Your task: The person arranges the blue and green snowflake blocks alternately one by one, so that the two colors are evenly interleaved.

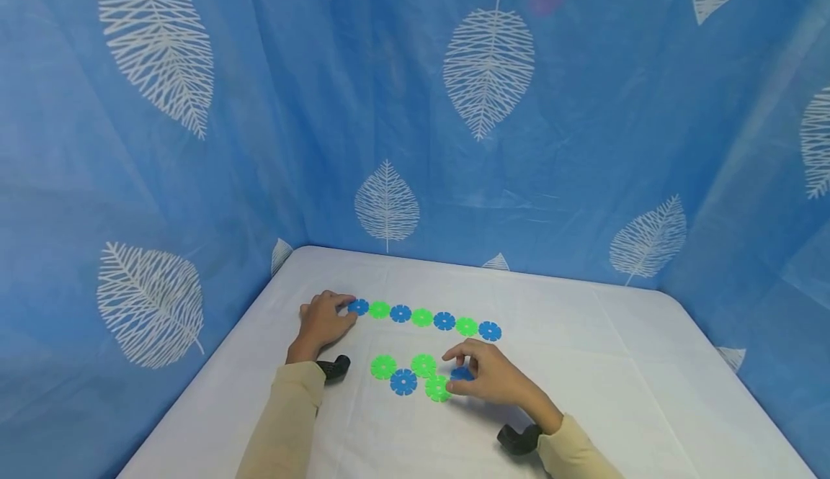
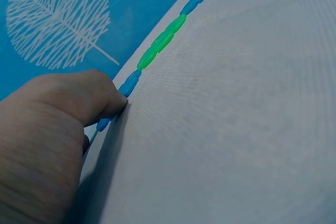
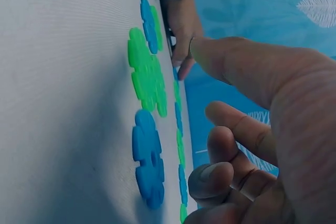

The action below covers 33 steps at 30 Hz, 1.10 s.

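Observation:
A row of blue and green notched plastic discs (image 1: pixel 421 317) lies edge to edge in alternating colours across the white table. At its left end, my left hand (image 1: pixel 324 319) pinches the end blue disc (image 1: pixel 359 307) between thumb and forefinger; the left wrist view shows the thumb (image 2: pixel 107 100) against its edge. Nearer me lies a loose group: green discs (image 1: pixel 384 367), a blue disc (image 1: pixel 403 382) and another blue disc (image 1: pixel 461 374), partly hidden by my right hand (image 1: pixel 493 376). That hand hovers over the group with fingers loosely bent, holding nothing; in the right wrist view its fingers are apart from the blue disc (image 3: pixel 147 158).
The white-covered table (image 1: pixel 603 378) has rounded far corners. Blue curtain (image 1: pixel 570 140) with white leaf prints surrounds its back and sides. Black wrist-worn devices (image 1: pixel 519 439) stick out below both hands, close over the cloth.

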Available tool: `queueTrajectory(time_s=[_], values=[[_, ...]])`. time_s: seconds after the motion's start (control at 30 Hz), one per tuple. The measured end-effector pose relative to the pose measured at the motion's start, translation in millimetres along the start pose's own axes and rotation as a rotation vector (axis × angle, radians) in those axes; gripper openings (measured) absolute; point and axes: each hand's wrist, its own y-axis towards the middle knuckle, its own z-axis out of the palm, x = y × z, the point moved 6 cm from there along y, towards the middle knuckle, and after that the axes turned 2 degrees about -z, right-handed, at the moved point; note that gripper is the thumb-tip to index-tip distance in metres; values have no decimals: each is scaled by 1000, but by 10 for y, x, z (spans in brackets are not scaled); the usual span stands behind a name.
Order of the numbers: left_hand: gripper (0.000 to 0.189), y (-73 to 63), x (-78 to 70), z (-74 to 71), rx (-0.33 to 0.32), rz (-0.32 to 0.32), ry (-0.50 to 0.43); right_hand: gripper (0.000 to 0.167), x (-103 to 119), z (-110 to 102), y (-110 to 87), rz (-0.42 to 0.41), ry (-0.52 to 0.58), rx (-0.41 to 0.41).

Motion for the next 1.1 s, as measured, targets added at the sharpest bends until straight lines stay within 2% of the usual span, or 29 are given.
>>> queueTrajectory(time_s=[0.3,0.6,0.87,1.1], values=[[39,9,-24,-28,-7,2,-6,42,30,84,10,-20,-45,41],[40,8,-4,6,-1,3,3,42,0,179,12,-15,-114,64],[40,-7,-10,-8,3,1,12,44,1,214,12,-20,-156,56],[40,-12,-19,-16,3,-5,4,42,28,207,12,-37,-149,41]])
